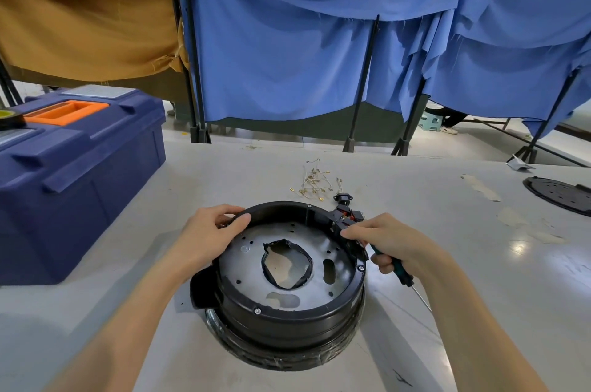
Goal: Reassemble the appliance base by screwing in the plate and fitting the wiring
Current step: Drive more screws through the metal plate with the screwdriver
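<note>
A round black appliance base (287, 321) sits upside down on the grey table, with a silver metal plate (252, 267) lying inside its rim. The plate has a central hole ringed with black tape and several small holes. My left hand (208, 231) grips the base's far-left rim. My right hand (390, 241) holds a green-handled screwdriver (404, 276), its metal shaft pointing back toward me, while its fingertips touch a black switch block with red and orange wiring (347, 215) at the right rim. Loose wires with brass terminals (313, 183) lie behind the base.
A dark blue toolbox (73, 174) with an orange handle stands at the left. A black round cover (559, 195) lies at the table's far right. Blue and tan cloth screens hang on stands behind the table (479, 263).
</note>
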